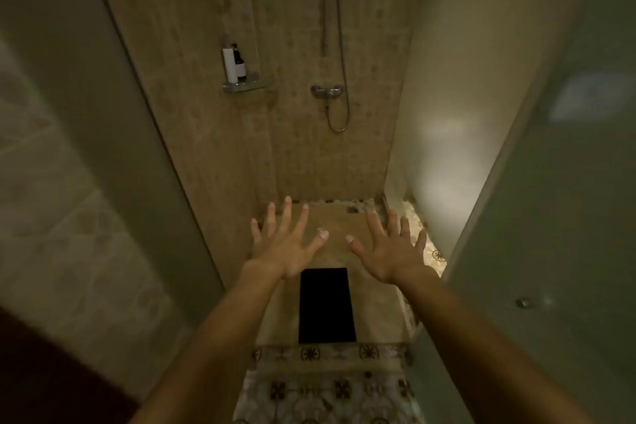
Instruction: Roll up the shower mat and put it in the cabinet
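A tan shower mat (339, 227) lies flat on the floor of a narrow shower stall, filling most of its floor. A solid black rectangle (327, 306) covers part of the mat near its front edge. My left hand (284, 244) and my right hand (392, 251) are both stretched out above the mat, palms down, fingers spread wide, holding nothing. They hover side by side, a little apart. No cabinet is in view.
Frosted glass panels (537, 217) close in the stall on the left and right. The back wall carries a shower mixer with hose (327, 91) and a small shelf with bottles (237, 79). Patterned floor tiles (327, 389) lie in front of the stall.
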`<state>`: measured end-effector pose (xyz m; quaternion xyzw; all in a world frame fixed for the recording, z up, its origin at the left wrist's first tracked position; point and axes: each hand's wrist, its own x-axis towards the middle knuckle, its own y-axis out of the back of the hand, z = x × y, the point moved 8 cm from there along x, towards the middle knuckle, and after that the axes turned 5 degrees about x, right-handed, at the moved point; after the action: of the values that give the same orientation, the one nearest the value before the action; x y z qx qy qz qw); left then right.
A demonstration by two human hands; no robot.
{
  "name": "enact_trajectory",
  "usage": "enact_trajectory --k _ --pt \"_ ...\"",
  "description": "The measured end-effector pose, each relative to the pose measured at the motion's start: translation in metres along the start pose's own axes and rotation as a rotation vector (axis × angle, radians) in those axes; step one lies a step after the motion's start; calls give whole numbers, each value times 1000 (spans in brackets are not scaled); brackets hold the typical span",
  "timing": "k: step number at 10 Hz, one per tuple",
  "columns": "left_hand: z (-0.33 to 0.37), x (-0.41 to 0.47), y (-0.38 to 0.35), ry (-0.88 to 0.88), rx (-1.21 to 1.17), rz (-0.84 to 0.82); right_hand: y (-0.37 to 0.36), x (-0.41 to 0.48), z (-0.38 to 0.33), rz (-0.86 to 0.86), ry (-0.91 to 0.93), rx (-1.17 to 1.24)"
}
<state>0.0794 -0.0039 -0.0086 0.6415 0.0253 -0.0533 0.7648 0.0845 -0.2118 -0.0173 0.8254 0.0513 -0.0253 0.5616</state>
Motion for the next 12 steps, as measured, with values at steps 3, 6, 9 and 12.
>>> enact_trajectory --k 3,6,9,12 --pt "11 130 7 -10 -20 12 23 116 29 59 -80 -46" --pt "58 301 18 -37 -22 49 60 277 74 104 -79 -2" --pt "62 463 48 -93 45 51 100 438 95 88 -33 -38" --pt "52 602 65 -48 -214 147 91 595 115 19 -17 -58"
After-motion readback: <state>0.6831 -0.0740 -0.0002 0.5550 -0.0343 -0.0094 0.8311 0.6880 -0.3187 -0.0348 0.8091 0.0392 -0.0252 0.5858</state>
